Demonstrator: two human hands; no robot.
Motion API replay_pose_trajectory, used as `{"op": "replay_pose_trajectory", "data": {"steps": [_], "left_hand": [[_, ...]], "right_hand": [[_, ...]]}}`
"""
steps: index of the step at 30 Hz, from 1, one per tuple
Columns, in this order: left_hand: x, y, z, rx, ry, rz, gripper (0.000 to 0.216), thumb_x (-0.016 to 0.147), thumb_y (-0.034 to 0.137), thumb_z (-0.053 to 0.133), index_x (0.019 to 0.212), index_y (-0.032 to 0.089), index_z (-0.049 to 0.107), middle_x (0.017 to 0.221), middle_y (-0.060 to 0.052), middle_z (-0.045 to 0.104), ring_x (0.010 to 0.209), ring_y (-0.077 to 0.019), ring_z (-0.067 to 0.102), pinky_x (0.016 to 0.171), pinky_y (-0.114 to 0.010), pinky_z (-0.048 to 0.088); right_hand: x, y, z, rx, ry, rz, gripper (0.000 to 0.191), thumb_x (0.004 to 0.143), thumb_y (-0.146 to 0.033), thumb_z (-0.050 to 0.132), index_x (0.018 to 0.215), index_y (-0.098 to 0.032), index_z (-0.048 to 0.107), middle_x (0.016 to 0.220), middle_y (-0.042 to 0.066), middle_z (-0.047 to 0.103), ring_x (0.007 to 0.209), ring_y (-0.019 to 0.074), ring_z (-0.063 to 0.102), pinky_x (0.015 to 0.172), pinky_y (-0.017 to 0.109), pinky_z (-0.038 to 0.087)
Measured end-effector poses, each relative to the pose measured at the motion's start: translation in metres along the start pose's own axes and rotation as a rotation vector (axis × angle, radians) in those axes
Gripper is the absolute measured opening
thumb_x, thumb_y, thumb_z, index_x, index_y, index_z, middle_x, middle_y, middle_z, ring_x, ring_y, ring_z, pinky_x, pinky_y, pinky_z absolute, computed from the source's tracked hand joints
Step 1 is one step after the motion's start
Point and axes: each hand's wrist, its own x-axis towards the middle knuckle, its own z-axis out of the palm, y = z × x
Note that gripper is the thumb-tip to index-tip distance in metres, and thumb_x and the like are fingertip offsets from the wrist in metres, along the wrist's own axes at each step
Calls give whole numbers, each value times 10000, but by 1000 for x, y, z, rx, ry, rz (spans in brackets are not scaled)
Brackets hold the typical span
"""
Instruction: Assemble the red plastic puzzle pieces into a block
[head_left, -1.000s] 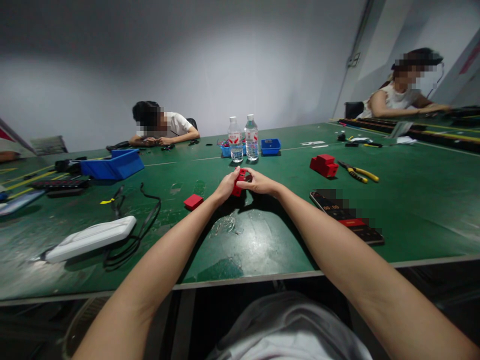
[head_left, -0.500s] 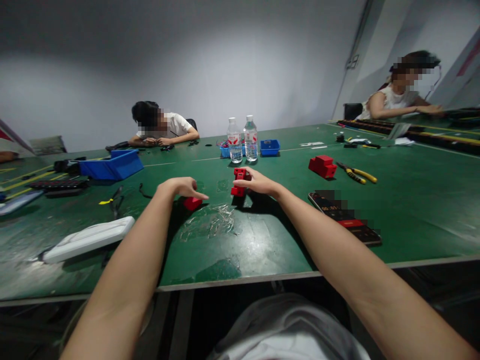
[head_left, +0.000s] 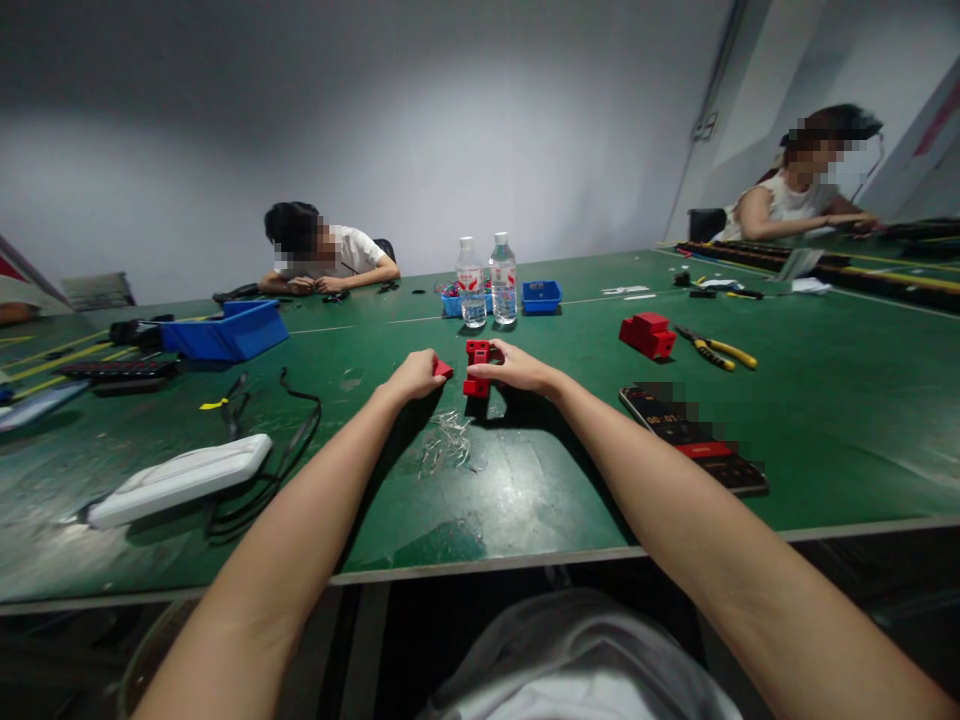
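My right hand (head_left: 519, 369) grips a red plastic block part (head_left: 477, 365) that stands upright on the green table (head_left: 825, 420). My left hand (head_left: 415, 375) is closed round a small red cover piece (head_left: 442, 369) and holds it just left of the block, a short gap between them. A scrap of clear plastic film (head_left: 448, 442) lies on the table just in front of both hands.
A red block stack (head_left: 648, 333) and yellow-handled pliers (head_left: 716, 347) lie to the right, a phone (head_left: 694, 439) nearer me. Two water bottles (head_left: 487, 280) and blue bins (head_left: 540, 294) stand behind. A white case (head_left: 180, 477), black cable (head_left: 281, 450) and large blue bin (head_left: 225, 331) are left. Two other people sit at the far sides.
My left hand left the block, reached left to the red cover piece on the table, picked it up and brought it back beside the block. My right hand kept hold of the block.
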Motion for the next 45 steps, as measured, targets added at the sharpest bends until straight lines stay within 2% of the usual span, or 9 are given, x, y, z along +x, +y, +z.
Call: {"op": "replay_pose_trajectory", "data": {"steps": [2, 6, 15, 22, 25, 28, 33, 39, 45], "left_hand": [[-7, 8, 23, 7, -14, 148, 173, 549, 60, 721, 620, 190, 634, 629, -34, 622, 791, -234, 628, 755, -283, 484], [-12, 14, 44, -107, -241, 249, 236, 584, 150, 718, 818, 176, 722, 808, -43, 714, 792, -232, 636, 765, -298, 484], [-3, 4, 44, -509, -352, -1, 217, 725, 330, 632, 810, 142, 703, 757, -70, 694, 639, -155, 609, 614, -252, 468], [-6, 8, 42, -402, -378, 60, 204, 714, 304, 702, 804, 124, 670, 750, -36, 666, 606, -99, 545, 590, -208, 406], [-6, 9, 44, -412, -360, 36, 166, 757, 265, 662, 828, 117, 637, 726, -26, 655, 581, -93, 533, 572, -208, 392], [-4, 9, 46, -460, -242, -26, 103, 774, 166, 615, 868, 135, 586, 701, -4, 647, 586, -100, 559, 600, -218, 425], [-2, 5, 47, -476, -127, -81, 143, 779, 91, 591, 892, 158, 535, 683, 19, 635, 587, -99, 577, 609, -218, 449], [-3, 7, 52, -366, -172, -58, 127, 828, 99, 539, 949, 134, 529, 765, -6, 650, 660, -106, 599, 707, -252, 483], [-4, 6, 56, -289, -205, 22, 109, 850, 114, 493, 957, 131, 512, 796, -22, 643, 682, -122, 590, 715, -275, 479]], "right_hand": [[1, 1, -2, -16, -29, -43, 542, 773, -456, 713, 1169, -124, 550, 1161, 113, 635, 1004, 208, 590, 884, 325, 485], [5, 7, -6, -22, -97, -45, 493, 806, -471, 669, 1140, -116, 597, 1118, 98, 661, 975, 206, 596, 889, 336, 480], [9, 18, -9, -117, -88, -32, 674, 791, -682, 580, 1197, -145, 627, 1126, 105, 679, 998, 233, 604, 931, 353, 452], [10, 27, -14, -193, -40, -72, 694, 831, -772, 376, 932, -166, 699, 873, 78, 687, 848, 224, 599, 780, 325, 457], [10, 35, -17, -333, 47, -68, 551, 828, -692, 505, 893, -182, 702, 862, 76, 689, 874, 240, 604, 778, 317, 441], [9, 41, -19, -474, 89, -67, 395, 780, -544, 669, 977, -204, 701, 971, 85, 700, 919, 248, 608, 815, 322, 435], [9, 42, -16, -595, 120, -73, 447, 717, -365, 761, 1111, -175, 666, 1057, 111, 687, 922, 234, 618, 839, 329, 445], [11, 35, -17, -209, 292, 107, 463, 765, -302, 730, 1182, -147, 602, 898, 67, 698, 735, 150, 610, 679, 265, 458], [11, 25, -25, 318, 334, 206, 149, 858, -296, 594, 865, -160, 654, 704, 26, 667, 563, 104, 558, 475, 201, 367]]}}
